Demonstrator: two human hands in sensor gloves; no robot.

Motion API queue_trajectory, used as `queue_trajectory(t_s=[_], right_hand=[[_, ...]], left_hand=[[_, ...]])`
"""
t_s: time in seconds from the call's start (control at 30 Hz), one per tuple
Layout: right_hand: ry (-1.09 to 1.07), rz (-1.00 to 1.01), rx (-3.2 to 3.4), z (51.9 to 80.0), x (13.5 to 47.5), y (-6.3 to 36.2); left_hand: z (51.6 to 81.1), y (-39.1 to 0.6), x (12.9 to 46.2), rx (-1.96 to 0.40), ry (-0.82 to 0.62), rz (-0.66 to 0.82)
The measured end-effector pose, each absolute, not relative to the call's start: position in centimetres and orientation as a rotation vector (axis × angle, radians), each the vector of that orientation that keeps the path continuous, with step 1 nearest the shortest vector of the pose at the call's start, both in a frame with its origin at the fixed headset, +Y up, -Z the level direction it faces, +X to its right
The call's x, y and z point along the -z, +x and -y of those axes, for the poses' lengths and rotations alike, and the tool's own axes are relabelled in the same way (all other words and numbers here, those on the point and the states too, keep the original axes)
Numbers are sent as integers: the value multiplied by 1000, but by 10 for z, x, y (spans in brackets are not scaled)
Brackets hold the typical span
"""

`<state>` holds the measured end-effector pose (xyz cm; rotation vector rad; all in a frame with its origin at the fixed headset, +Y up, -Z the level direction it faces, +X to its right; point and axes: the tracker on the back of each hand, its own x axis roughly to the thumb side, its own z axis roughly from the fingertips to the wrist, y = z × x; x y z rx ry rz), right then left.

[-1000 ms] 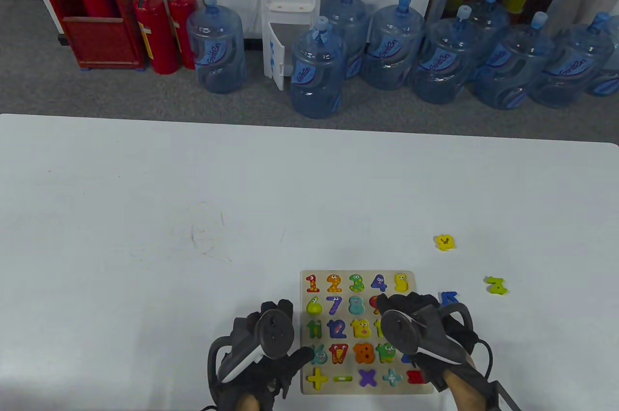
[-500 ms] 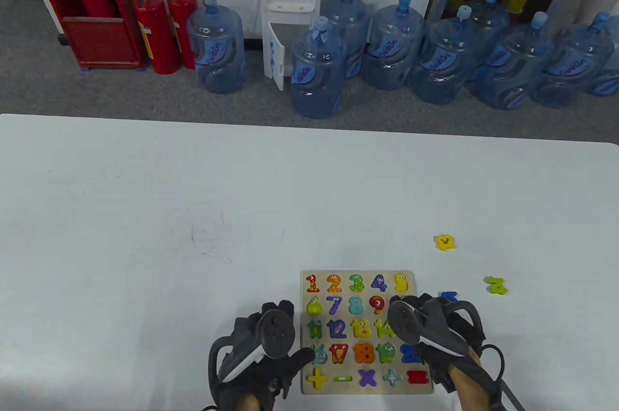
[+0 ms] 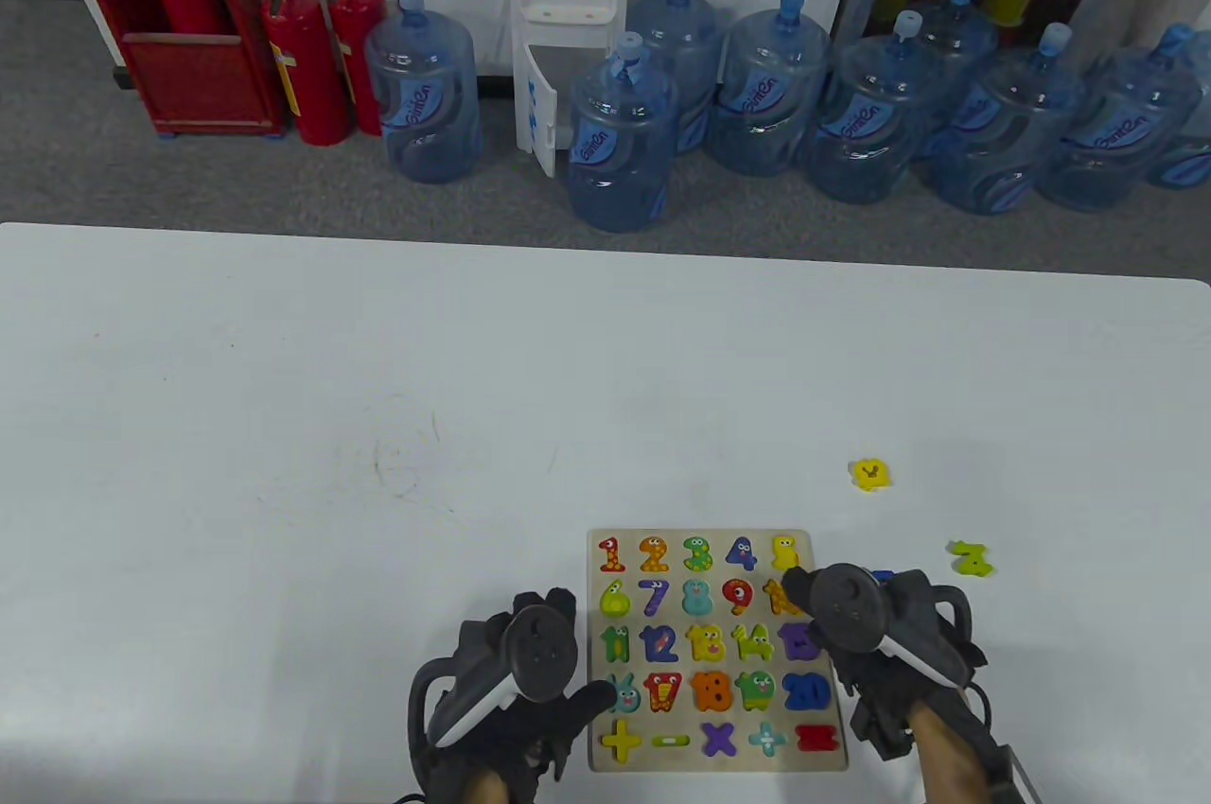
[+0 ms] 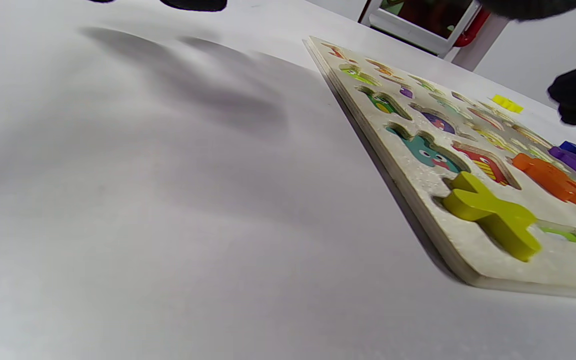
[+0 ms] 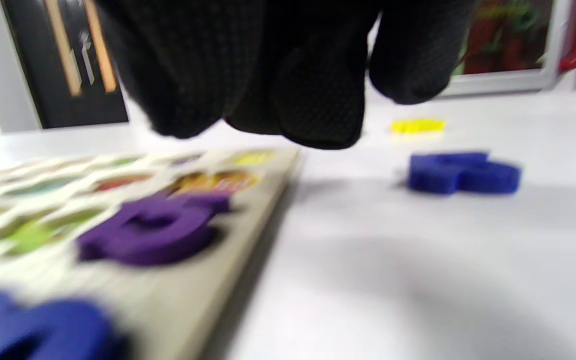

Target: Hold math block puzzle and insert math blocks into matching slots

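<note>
The wooden number puzzle board lies flat near the table's front edge, most slots filled. My left hand lies beside its left edge, thumb touching the edge. Its fingers barely show in the left wrist view. A purple block lies on the board's right column, sitting proud of its slot in the right wrist view. My right hand hovers over the board's right edge, holding nothing; its fingers hang free. A blue block lies on the table just right of the board.
A yellow block and a green block lie loose on the table to the right of the board. Water bottles and fire extinguishers stand on the floor beyond the table's far edge.
My right hand has moved right, off the board's right columns, uncovering the purple block and the blue 20. The left hand and the board have not moved.
</note>
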<state>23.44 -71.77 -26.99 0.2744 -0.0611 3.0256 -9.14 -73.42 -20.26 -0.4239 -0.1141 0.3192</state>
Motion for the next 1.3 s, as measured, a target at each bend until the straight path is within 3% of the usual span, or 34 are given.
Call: queue_trajectory(t_s=[0.07, 0.17, 0.3, 0.53, 0.63, 1.03, 1.3], right_hand=[[138, 198, -3079, 716, 271, 246], [-13, 186, -3141, 720, 274, 261], [-127, -69, -3210, 735, 281, 276], [-134, -464, -3273, 756, 288, 276], [-156, -251, -3276, 750, 288, 273], [-114, -204, -3268, 749, 283, 273], [-23, -211, -3207, 733, 279, 273]], left_hand=[[734, -91, 203, -318, -425, 114], [734, -91, 203, -317, -427, 115], [734, -91, 203, -317, -426, 115], [734, -91, 203, -314, -431, 116], [734, -91, 203, -314, -432, 116], [735, -90, 203, -317, -434, 118], [735, -91, 203, -314, -440, 112]])
